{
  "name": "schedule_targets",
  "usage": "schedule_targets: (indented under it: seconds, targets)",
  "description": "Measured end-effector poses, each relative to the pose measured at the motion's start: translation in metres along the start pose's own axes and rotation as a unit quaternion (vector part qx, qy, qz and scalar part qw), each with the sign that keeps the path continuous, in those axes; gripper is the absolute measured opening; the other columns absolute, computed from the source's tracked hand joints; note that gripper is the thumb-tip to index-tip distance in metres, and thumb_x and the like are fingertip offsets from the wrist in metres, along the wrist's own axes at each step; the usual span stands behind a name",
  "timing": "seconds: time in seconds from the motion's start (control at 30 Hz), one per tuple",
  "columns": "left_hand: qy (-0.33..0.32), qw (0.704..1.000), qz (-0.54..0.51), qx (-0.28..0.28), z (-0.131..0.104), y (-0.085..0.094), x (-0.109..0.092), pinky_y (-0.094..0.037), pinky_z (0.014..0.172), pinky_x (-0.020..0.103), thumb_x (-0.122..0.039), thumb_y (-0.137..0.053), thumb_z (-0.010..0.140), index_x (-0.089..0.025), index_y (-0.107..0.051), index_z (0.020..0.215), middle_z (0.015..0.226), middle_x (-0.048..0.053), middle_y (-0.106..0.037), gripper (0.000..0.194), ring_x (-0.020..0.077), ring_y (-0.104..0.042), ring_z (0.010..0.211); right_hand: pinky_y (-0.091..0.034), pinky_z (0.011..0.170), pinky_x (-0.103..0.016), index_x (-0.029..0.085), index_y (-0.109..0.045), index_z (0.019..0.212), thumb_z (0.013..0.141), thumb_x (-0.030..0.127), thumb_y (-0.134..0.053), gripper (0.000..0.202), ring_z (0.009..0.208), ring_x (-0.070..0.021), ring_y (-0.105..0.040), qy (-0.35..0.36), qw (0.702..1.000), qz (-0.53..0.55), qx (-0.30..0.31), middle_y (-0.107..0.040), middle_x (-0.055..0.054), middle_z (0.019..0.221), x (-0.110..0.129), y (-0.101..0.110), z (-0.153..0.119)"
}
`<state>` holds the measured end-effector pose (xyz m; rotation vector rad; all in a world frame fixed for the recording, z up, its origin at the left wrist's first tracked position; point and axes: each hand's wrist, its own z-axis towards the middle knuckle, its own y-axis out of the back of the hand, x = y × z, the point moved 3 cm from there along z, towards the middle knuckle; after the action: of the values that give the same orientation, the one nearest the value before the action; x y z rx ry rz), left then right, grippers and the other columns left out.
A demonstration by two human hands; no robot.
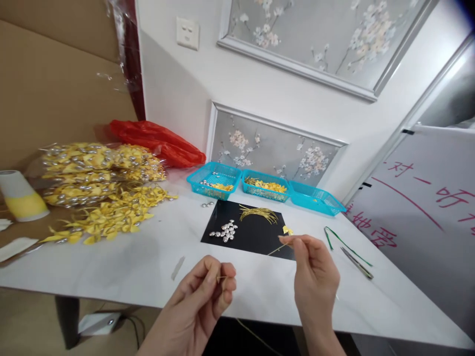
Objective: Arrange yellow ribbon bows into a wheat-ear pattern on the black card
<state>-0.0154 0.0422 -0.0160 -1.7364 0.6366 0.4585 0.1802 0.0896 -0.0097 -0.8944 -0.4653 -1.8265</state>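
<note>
Above the table's front edge, my left hand (pixel 202 291) is closed with thumb and fingers pinching a thin golden cord, a short bit of which shows at the fingertips. My right hand (pixel 315 274), further right, pinches a golden cord (pixel 276 249) that slants down to the left over the black mat (pixel 252 237). Whether both hands hold one same cord I cannot tell. Beyond the right fingertips lies a small yellow petal piece (pixel 287 230). On the mat rest a pile of silver beads (pixel 225 231) and a bundle of golden cords (pixel 259 214).
Blue baskets (pixel 214 173) holding beads and yellow pieces line the wall. Bagged yellow beaded strands (pixel 92 168) and a loose heap (pixel 111 217) lie left, near a cone spool (pixel 24 195) and red bag (pixel 159 142). Tweezers (pixel 356 263) and a green cord (pixel 347 245) lie right.
</note>
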Motion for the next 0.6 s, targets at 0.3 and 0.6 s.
schedule_targets:
  seconds: [0.3,0.6]
  targets:
    - [-0.027,0.998,0.041,0.032,-0.010,0.003,-0.017,-0.061,0.070,0.016,-0.018,-0.092,0.064,-0.016,-0.073,0.070,0.083,0.001,-0.071,0.020,0.0094,-0.068,0.071,-0.058,0.085,-0.044,0.014,-0.066,0.089,0.086,0.041,-0.072,0.027,0.081,-0.0248,-0.071,0.018,0.989,-0.043,-0.143,-0.072,-0.008,0.083,-0.026,0.041,0.045]
    - [-0.041,0.996,0.071,0.044,-0.014,0.005,-0.026,-0.060,0.074,0.017,-0.024,-0.087,0.071,-0.017,-0.071,0.069,0.084,0.001,-0.072,0.018,0.0096,-0.066,0.074,-0.058,0.089,-0.055,0.020,-0.064,0.078,0.066,0.041,-0.086,0.033,0.085,-0.0372,-0.073,-0.034,0.957,-0.031,-0.286,-0.070,-0.012,0.078,-0.047,0.116,0.062]
